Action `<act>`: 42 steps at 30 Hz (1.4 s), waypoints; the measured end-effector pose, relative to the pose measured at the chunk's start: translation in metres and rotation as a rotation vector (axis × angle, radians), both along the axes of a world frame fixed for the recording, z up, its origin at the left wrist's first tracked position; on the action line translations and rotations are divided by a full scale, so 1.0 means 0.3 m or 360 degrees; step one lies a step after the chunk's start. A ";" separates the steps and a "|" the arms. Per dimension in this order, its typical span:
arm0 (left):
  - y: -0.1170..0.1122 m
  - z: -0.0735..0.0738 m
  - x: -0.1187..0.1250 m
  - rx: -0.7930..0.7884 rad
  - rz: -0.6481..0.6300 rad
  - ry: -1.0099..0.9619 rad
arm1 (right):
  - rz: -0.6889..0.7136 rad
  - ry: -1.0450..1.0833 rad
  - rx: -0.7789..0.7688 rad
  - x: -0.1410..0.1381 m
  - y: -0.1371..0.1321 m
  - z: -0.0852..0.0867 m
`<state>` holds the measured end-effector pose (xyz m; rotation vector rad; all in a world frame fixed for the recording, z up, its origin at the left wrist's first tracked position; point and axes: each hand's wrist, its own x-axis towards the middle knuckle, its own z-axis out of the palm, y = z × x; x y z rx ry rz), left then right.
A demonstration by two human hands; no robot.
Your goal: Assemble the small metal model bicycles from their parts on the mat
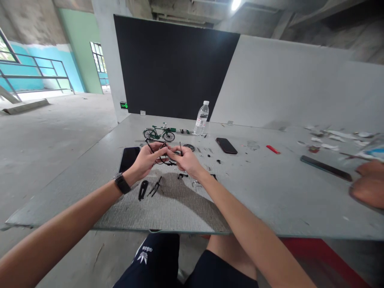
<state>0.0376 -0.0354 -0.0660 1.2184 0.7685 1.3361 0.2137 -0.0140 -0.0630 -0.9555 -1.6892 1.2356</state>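
Grips a black frame (156, 140) in the left hand (147, 162), fingers curled around it, raised over the table (258, 200). Holds the right hand (187, 162) just beside it, fingertips closed and meeting the left ones, with a thin dark rod (181, 149) gripped nearly upright; cannot tell whether also pinching the frame there. Wears a watch (121, 183) on the left wrist. Has a chain case (143, 190) and a fork (156, 187) on the mat (168, 212), near and to the left, and a small black part (182, 176) below the right hand. Has a wheel (189, 147) just beyond the right hand, a green bicycle (159, 134) farther off, and a bottle (201, 120) to its right. Shows a phone (226, 146) right of the wheel, then a red piece (273, 149), and at far right another person's blurred hand (367, 184).
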 end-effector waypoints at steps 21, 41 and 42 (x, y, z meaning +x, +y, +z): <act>0.003 -0.002 0.007 -0.0038 0.0109 0.0058 | 0.0073 -0.0094 0.0007 -0.003 -0.006 0.000; 0.025 -0.023 -0.003 -0.0049 0.0260 0.0014 | -0.0253 -0.0589 0.0703 0.122 0.056 0.065; 0.022 -0.022 -0.001 -0.0055 0.0252 0.0015 | -0.0244 -0.0667 0.0773 0.130 0.061 0.065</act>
